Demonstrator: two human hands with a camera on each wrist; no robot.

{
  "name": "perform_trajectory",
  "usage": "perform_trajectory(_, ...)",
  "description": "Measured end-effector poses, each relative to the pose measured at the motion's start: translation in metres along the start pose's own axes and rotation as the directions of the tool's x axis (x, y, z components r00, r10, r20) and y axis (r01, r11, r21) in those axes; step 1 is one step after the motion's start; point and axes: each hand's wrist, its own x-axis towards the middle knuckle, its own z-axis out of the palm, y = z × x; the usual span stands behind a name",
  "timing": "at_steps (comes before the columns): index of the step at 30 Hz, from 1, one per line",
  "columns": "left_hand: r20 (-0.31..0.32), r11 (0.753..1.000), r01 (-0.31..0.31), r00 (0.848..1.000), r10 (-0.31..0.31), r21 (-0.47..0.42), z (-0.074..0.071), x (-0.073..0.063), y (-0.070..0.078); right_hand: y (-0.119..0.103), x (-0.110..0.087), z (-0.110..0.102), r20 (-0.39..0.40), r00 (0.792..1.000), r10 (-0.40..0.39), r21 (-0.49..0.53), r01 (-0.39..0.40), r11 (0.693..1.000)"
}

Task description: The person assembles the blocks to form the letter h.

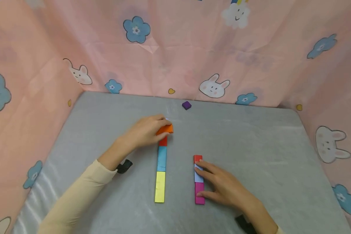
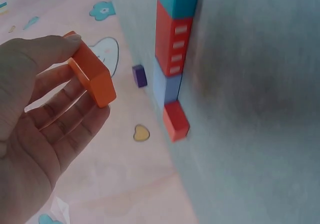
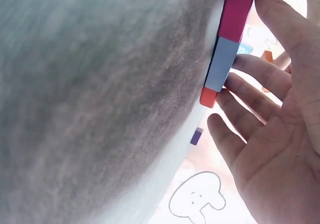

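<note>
Smooth orange cuboid (image 1: 167, 129) is pinched by left hand (image 1: 147, 130); magenta block (image 1: 199, 187) is touched by right hand (image 1: 223, 185), fingers apart. Purple block (image 1: 186, 105) is seen near surface's (image 1: 251, 139) far edge.

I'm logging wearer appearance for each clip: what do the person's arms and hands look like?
The left hand and right hand are bare, no gloves or rings visible. A plain cream left sleeve ends near the wrist; only a sliver of right sleeve shows. A black piece shows below the left wrist, another by the right.
</note>
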Motion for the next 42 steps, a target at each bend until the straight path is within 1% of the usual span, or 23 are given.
perform_trajectory(2,0.013,1.000,-0.008,1.000,0.008,0.000,0.003,0.003,0.005,0.001,-0.001,0.000,-0.007,1.000,-0.002,-0.003,0.002,1.000)
perform_trajectory(6,0.039,1.000,-0.021,0.999,0.022,-0.014,0.012,0.008,0.013,0.001,-0.002,-0.002,0.006,1.000,0.010,-0.012,-0.010,1.000)
perform_trajectory(13,0.045,0.997,-0.045,0.998,0.047,-0.056,0.023,0.015,0.026,0.000,-0.001,-0.005,0.043,0.998,0.040,-0.024,-0.039,0.999)
perform_trajectory(16,0.050,0.997,-0.054,0.997,0.057,-0.055,0.029,0.016,0.028,-0.001,0.000,-0.006,0.053,0.998,0.047,-0.021,-0.046,0.999)
perform_trajectory(21,0.043,0.997,-0.071,0.996,0.072,-0.016,0.041,0.017,0.028,-0.001,0.002,-0.007,0.024,0.999,0.024,-0.018,-0.024,1.000)
perform_trajectory(24,0.044,0.997,-0.079,0.996,0.079,0.003,0.046,0.017,0.029,-0.001,0.002,-0.006,0.024,0.999,0.022,-0.018,-0.022,1.000)
perform_trajectory(29,0.059,0.996,-0.094,0.994,0.093,0.013,0.054,0.015,0.031,-0.002,0.003,-0.005,0.078,0.996,0.046,0.002,-0.047,0.999)
perform_trajectory(32,0.049,0.994,-0.106,0.993,0.104,0.032,0.060,0.013,0.032,-0.003,0.003,-0.004,0.089,0.995,0.053,0.013,-0.054,0.998)
perform_trajectory(36,0.044,0.993,-0.112,0.993,0.110,0.043,0.065,0.011,0.034,-0.002,0.002,-0.003,0.082,0.995,0.049,0.011,-0.050,0.999)
perform_trajectory(42,0.030,0.993,-0.111,0.993,0.110,0.039,0.069,0.010,0.034,-0.002,0.001,-0.002,0.081,0.996,0.047,0.017,-0.049,0.999)
